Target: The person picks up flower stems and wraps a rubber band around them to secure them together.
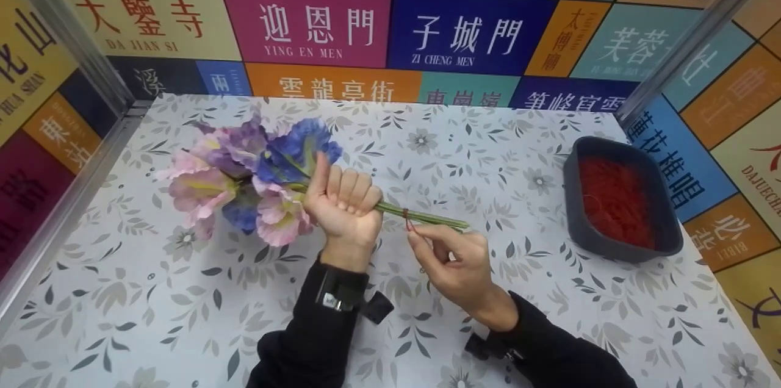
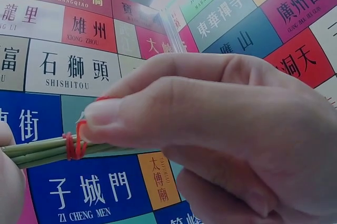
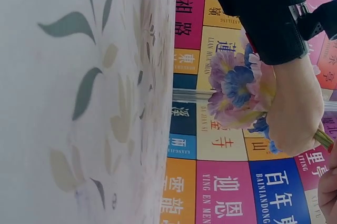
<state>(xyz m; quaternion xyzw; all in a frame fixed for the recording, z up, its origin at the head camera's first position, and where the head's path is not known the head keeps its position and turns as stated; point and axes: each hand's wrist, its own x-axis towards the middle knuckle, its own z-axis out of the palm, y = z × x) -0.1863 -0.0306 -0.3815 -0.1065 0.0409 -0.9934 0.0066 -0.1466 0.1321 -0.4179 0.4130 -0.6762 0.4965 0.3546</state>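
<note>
My left hand [image 1: 348, 208] grips a bunch of artificial flowers [image 1: 213, 174] by its green stems [image 1: 436, 216], with the pink, purple and blue blooms pointing left. A red rubber band [image 2: 76, 142] is wound around the stems to the right of that hand. One loop of the band is pulled out from the stems, pinched between thumb and forefinger of my right hand [image 1: 454, 257]. In the right wrist view the blooms [image 3: 237, 87] show beyond the left hand [image 3: 295, 108].
A dark grey plastic box [image 1: 674, 241] holding many red rubber bands [image 1: 616, 205] stands at the right of the table. The table [image 1: 201, 327] has a leaf-patterned cover. Panels with printed signs [image 1: 305, 22] and metal posts [image 1: 689, 34] border it.
</note>
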